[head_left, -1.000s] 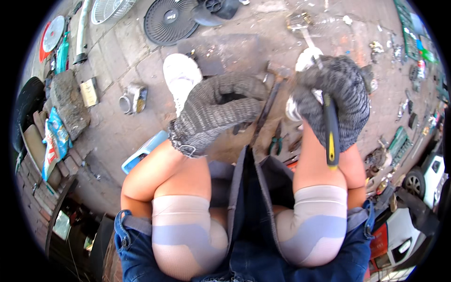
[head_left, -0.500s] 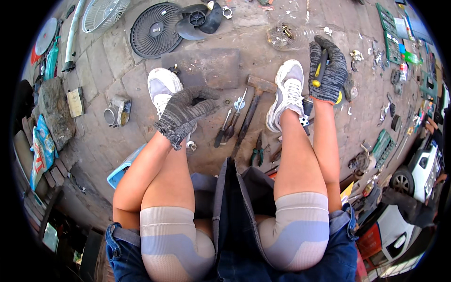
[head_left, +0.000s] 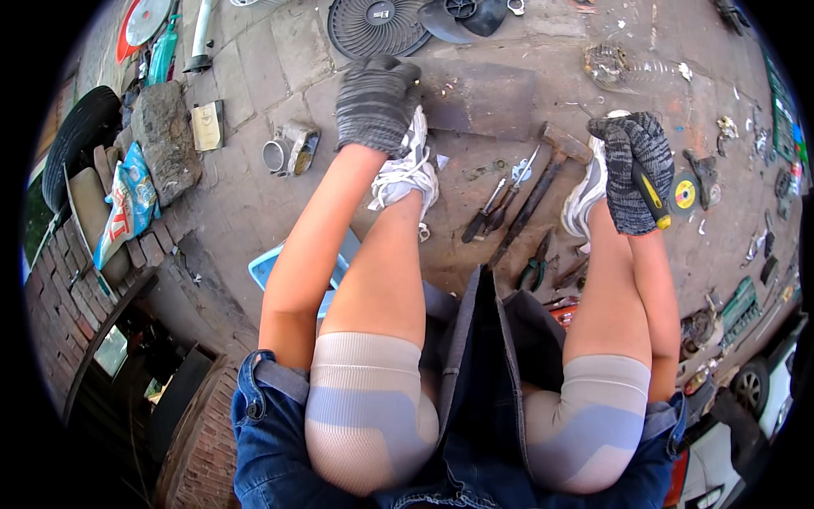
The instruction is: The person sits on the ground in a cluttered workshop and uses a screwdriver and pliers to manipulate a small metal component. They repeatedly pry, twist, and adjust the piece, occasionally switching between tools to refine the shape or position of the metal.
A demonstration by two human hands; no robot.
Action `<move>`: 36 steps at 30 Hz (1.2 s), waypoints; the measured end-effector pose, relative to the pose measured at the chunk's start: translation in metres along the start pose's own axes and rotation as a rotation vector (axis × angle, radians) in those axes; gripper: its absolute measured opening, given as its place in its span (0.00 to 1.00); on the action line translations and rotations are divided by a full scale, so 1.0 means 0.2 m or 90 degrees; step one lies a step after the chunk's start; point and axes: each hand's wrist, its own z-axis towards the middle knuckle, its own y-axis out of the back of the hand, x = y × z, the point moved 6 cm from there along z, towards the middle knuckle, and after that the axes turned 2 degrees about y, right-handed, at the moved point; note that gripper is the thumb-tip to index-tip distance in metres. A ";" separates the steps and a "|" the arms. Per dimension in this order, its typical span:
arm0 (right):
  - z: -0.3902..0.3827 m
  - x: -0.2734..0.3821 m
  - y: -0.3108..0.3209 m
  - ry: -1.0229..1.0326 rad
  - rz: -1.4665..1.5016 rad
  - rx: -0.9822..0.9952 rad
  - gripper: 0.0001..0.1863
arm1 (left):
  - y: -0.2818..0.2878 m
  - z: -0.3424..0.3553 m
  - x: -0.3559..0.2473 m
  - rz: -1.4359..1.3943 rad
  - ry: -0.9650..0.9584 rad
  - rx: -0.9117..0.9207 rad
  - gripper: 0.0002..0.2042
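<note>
My left hand (head_left: 376, 103), in a grey and black knit glove, is closed above my left shoe (head_left: 409, 170), at the left end of a flat dark metal plate (head_left: 487, 97). Its curled fingers hide whatever they may hold. In my right hand (head_left: 636, 165), gloved alike, is a screwdriver (head_left: 649, 191) with a black and yellow handle. A thin shaft tip shows past the fingers, beside my right shoe. Between my feet lie a small metal piece (head_left: 486, 170), two screwdrivers (head_left: 500, 208), a hammer (head_left: 543, 182) and dark-handled pliers (head_left: 535, 265).
Beyond the plate are a round black fan grille (head_left: 380, 24) and a black fan blade (head_left: 465, 17). A clear plastic bottle (head_left: 623, 68) lies far right. A metal motor housing (head_left: 292, 148) and a rock (head_left: 163, 140) sit left, and a blue plastic stool (head_left: 270, 265) nearer.
My left hand has gone from between my feet out to the plate's left end and closed, uncovering the small metal piece. The right hand has turned with the screwdriver. The whole view has shifted left.
</note>
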 end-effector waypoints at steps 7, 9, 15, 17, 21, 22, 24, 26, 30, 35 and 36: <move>-0.01 0.02 -0.06 -0.040 0.095 0.016 0.10 | -0.29 0.04 -0.11 0.150 -0.093 0.138 0.10; -0.01 0.03 -0.07 -0.029 0.084 0.041 0.10 | -0.34 0.05 -0.09 0.154 -0.078 0.170 0.10; -0.01 0.05 -0.10 0.041 0.051 0.050 0.12 | -0.36 0.03 -0.09 0.128 -0.094 0.166 0.11; 0.00 0.06 -0.11 0.047 0.050 0.059 0.12 | -0.36 0.02 -0.08 0.090 -0.082 0.154 0.11; -0.01 0.06 -0.11 0.035 0.047 0.064 0.12 | -0.34 0.01 -0.08 0.091 -0.109 0.121 0.11; -0.01 0.06 -0.11 0.036 0.045 0.065 0.12 | -0.32 0.01 -0.10 0.086 -0.115 0.128 0.11; -0.01 0.06 -0.11 0.040 0.051 0.070 0.12 | -0.33 0.00 -0.12 0.087 -0.135 0.127 0.11; -0.01 0.07 -0.12 0.045 0.068 0.078 0.13 | -0.36 -0.01 -0.13 0.100 -0.164 0.115 0.11; -0.01 0.06 -0.13 0.049 0.089 0.079 0.12 | -0.39 -0.01 -0.14 0.134 -0.172 0.115 0.09; -0.01 0.05 -0.14 0.062 0.101 0.094 0.12 | -0.36 -0.02 -0.13 0.050 -0.143 0.116 0.11; -0.01 0.06 -0.13 0.060 0.112 0.100 0.12 | -0.33 -0.03 -0.14 -0.009 -0.141 0.101 0.10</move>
